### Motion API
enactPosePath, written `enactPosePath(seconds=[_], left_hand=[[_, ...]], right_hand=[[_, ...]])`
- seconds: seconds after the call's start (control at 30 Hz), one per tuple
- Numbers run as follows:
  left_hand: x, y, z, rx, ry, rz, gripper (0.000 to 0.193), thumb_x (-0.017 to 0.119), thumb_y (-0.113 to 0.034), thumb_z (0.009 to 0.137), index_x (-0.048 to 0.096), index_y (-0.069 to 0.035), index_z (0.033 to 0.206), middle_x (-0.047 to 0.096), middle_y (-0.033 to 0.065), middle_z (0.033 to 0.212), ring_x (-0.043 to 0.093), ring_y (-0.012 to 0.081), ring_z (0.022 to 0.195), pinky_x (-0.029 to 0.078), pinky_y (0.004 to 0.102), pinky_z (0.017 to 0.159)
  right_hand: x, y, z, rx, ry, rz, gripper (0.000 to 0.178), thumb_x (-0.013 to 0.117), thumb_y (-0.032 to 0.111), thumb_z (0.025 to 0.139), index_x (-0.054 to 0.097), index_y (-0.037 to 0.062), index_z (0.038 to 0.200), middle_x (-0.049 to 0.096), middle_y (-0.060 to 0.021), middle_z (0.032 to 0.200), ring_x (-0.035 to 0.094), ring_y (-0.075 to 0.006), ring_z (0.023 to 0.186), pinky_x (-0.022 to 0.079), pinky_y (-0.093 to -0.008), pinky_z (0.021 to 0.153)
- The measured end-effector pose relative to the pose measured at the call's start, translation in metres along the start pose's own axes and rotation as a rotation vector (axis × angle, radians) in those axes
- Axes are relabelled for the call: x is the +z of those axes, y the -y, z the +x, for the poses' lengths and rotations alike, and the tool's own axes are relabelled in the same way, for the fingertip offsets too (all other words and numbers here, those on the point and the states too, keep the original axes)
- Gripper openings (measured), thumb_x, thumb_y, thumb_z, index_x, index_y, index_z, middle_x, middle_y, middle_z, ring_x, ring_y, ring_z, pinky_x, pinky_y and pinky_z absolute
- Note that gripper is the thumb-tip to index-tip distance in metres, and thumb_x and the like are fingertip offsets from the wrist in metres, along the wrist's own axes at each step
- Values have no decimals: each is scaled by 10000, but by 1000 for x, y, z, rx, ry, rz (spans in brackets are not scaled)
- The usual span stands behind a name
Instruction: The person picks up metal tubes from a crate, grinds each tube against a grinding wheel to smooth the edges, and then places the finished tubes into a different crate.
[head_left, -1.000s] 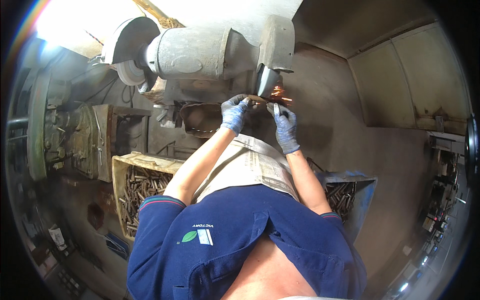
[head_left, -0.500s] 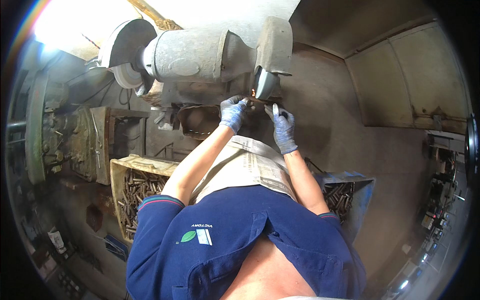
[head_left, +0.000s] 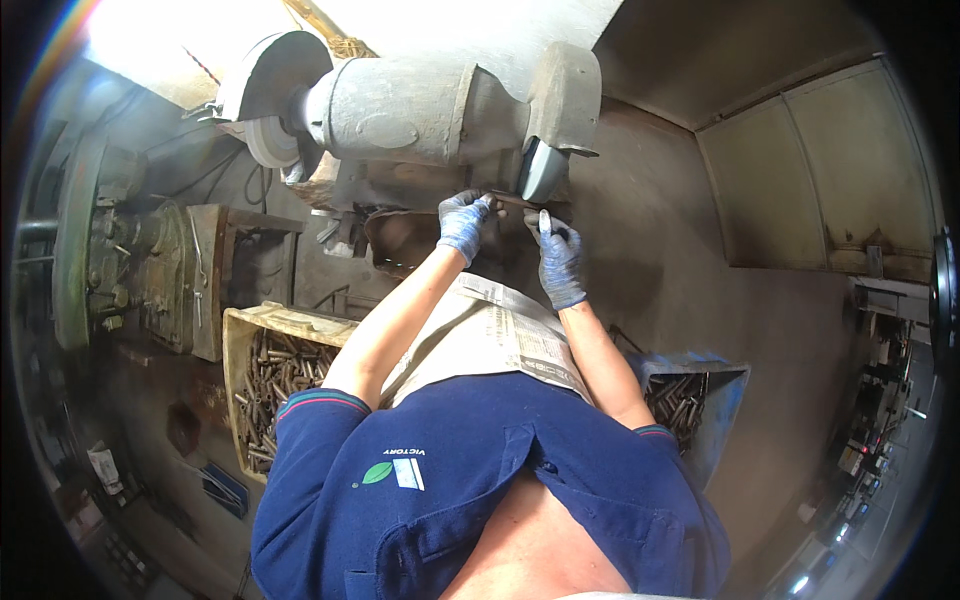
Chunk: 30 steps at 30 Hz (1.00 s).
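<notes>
A thin, dark metal rod [head_left: 514,200] spans the gap between my two gloved hands, just below the right-hand wheel [head_left: 543,172] of a grey bench grinder [head_left: 390,112]. My left hand [head_left: 464,222], in a blue and grey work glove, is closed in a pinch on the rod's left end. At the other end, my right hand [head_left: 559,255] wears a matching glove and pinches the rod with its fingertips. Whether the rod touches the wheel cannot be made out, and no sparks show.
A yellowish bin [head_left: 290,318] full of small metal pins stands left of my lap; a blue bin [head_left: 728,415] with similar pieces stands at the right. The grinder's pale left wheel [head_left: 270,142] sits under a guard. A greenish machine [head_left: 160,275] stands farther left.
The orange sparks at the right wheel are gone. The rod now shows more plainly between my hands. My right hand has shifted slightly left, and the whole view has tilted a little.
</notes>
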<state>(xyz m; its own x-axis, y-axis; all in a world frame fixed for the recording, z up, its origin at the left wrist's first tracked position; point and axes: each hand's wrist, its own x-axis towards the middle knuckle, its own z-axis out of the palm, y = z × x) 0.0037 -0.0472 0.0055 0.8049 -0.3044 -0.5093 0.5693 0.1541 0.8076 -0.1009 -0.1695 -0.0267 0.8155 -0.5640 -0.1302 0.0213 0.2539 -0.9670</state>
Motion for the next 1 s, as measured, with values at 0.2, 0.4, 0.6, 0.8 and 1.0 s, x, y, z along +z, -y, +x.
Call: enactPosePath(seconds=[0.2,0.4,0.6,0.8,1.0], left_hand=[[-28,9,13,110,37,-92,81,582,-34,852,626,14,901,645,71,777,613,127,649,504,245,575],[-54,1,-20,209,189,-108,124,597,-23,841,628,39,943,655,83,824,622,131,707,516,246,663],[-60,-35,-79,189,336,-48,171,598,-1,836,623,64,991,661,103,861,635,136,775,517,247,726],[-61,-45,-95,207,423,-52,177,598,-21,840,612,66,994,660,101,859,634,137,774,518,247,727],[-52,-47,-89,174,412,5,164,585,-49,855,605,50,985,654,92,837,624,129,748,523,251,711]], right_hand=[[22,0,-2,-20,77,62,238,563,180,900,634,-37,967,628,-129,990,603,-213,951,472,-341,914],[20,15,-37,-345,211,-239,277,524,67,889,557,-45,1140,558,-147,1165,549,-256,1092,430,-357,977],[24,84,-70,-681,241,-561,347,627,249,835,626,-1,1076,567,-169,1153,534,-288,1101,413,-351,933],[19,96,-84,-725,267,-534,401,645,298,816,626,-13,1068,568,-183,1137,528,-294,1100,395,-371,955],[11,92,-81,-686,249,-560,368,637,265,825,629,-11,1069,567,-170,1150,516,-272,1123,396,-356,953]])
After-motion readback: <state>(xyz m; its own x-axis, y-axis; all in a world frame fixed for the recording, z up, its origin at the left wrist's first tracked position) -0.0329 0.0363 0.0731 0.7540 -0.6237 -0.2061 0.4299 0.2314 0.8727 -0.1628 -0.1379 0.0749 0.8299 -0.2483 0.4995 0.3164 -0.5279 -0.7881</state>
